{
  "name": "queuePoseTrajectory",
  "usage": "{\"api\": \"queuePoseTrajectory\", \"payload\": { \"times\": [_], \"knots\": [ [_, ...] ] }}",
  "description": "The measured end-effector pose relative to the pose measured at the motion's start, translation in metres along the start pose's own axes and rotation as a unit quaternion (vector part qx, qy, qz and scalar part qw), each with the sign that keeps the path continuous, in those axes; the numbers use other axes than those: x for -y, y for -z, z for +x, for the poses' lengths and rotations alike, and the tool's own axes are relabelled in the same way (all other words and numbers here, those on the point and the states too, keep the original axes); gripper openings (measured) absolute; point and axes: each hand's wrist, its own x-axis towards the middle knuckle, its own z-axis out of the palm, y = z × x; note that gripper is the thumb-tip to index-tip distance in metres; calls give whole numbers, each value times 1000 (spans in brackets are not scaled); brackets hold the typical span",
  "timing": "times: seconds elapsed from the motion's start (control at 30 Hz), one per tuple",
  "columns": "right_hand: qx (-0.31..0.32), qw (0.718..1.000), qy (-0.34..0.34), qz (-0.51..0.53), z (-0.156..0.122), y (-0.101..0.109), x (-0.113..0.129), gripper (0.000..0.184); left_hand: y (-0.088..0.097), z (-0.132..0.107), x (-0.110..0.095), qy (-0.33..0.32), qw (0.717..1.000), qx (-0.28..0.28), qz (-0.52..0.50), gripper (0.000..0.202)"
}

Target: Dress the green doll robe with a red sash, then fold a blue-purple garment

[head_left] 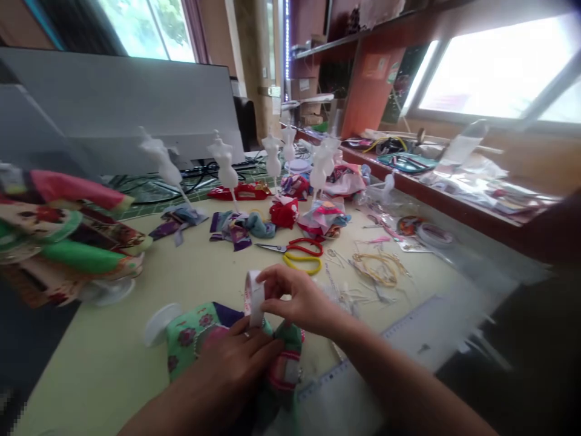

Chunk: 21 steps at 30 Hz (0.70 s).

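My left hand (236, 363) grips a green floral fabric piece (188, 339) low in the view, pressing it from above. A ring shows on one finger. My right hand (295, 297) pinches a narrow roll of white tape (255, 298) upright, just above the fabric and touching it. A pink-edged fabric part (285, 369) lies under the hands, partly hidden. To the left of the fabric lies a white round stand base (162, 324).
Red-handled scissors (290, 247) and a yellow loop (302, 263) lie ahead on the pale green table (113, 363). Several white mannequin stands (224, 160) rise among fabric scraps. Finished floral pieces (59, 236) are at the left, a ruler (363, 357) at the right.
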Motion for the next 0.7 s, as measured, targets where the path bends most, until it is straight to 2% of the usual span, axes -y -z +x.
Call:
{"api": "queuePoseTrajectory", "payload": {
  "times": [0.1,0.5,0.7],
  "knots": [
    [12,1000,-2,-23,0,3,-4,20,3,1,-3,7,999,51,-16,28],
    [39,999,-14,14,3,10,0,14,-1,-3,-3,-3,998,55,-23,32],
    [26,995,11,-101,5,13,-9,7,-2,-2,-7,17,995,98,-2,28]
  ]
}}
